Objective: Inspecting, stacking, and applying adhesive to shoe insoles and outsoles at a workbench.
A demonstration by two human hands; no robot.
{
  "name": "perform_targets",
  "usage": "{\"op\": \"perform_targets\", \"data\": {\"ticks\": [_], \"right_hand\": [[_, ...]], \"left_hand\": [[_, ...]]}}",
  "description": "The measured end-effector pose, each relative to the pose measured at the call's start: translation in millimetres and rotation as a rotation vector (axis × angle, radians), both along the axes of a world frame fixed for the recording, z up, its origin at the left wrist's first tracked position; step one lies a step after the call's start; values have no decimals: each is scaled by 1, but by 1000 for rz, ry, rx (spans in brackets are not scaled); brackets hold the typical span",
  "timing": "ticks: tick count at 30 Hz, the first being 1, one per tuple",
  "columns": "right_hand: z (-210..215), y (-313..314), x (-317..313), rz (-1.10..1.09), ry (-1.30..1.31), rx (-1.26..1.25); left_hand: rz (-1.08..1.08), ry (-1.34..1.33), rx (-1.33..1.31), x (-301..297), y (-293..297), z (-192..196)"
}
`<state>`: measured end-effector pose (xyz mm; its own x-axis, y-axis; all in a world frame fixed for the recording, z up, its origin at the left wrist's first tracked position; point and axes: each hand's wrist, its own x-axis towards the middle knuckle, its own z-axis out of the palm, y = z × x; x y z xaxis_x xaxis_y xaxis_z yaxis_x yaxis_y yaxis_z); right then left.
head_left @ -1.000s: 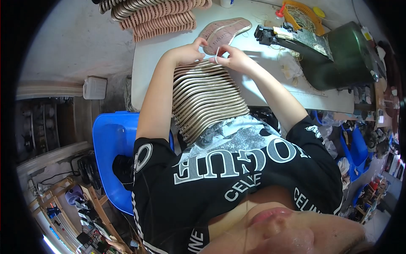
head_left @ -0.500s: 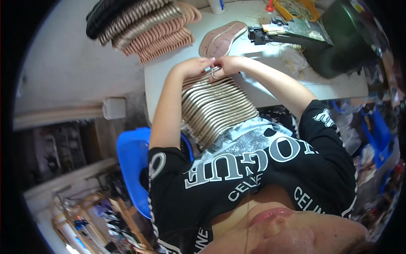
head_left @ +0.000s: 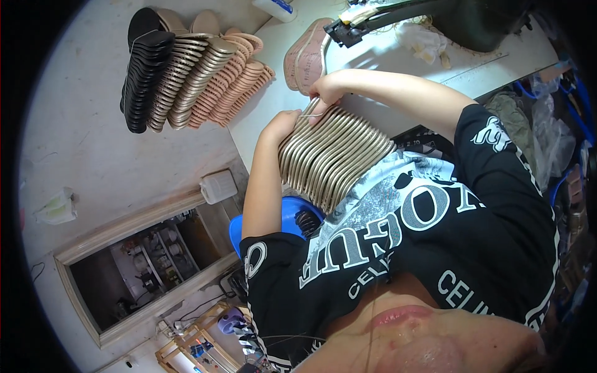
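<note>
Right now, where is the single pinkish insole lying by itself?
In the head view, the pinkish insole lies flat on the white table, just above the right hand and right of the fanned stack of soles.

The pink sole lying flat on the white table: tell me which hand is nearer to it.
Right. The right hand sits just below the pink sole, at the top of the stack of beige soles; the left hand grips the stack's side, farther off.
</note>
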<state>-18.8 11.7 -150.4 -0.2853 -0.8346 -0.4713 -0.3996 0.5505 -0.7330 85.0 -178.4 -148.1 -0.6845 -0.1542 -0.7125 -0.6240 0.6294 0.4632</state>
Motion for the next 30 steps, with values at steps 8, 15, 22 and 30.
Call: {"op": "perform_targets", "data": {"ticks": [8,15,22,30], "right_hand": [[7,74,22,158,-66,91],[-1,141,82,72,-307,-140],[-26,69,103,-484,-235,-397],[-52,-43,60,-705,-158,-652]], "left_hand": [[320,-1,305,52,13,38],[681,90,463,103,-10,39],[913,-19,695,118,-36,37],[887,450,-44,142,-91,-6]]}}
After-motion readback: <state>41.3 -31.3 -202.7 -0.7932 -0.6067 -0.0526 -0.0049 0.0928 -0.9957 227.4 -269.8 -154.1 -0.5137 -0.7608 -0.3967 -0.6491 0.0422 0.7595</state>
